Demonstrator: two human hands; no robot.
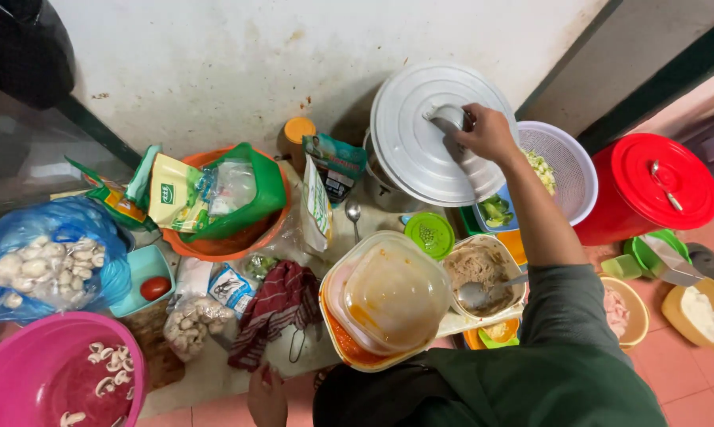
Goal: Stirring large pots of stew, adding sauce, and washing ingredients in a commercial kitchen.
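Observation:
My right hand (487, 133) is closed on the knob of a large round metal lid (420, 138), which is tilted up over a metal pot (380, 186) at the back of the counter. My left hand (267, 395) rests at the counter's front edge, just below a dark red checked cloth (282, 304); I cannot see whether its fingers grip anything. In front of me stands a clear plastic tub with an orange-stained lid (388, 296). Beside it is a bowl of brown paste with a spoon (483, 277).
A pink basin (24, 364) with sliced mushrooms and a blue bag of whole mushrooms (48, 265) lie at left. An orange basin (214, 245) holds packets. A white strainer (566, 170), a red lidded bucket (653, 186) and small bowls sit at right.

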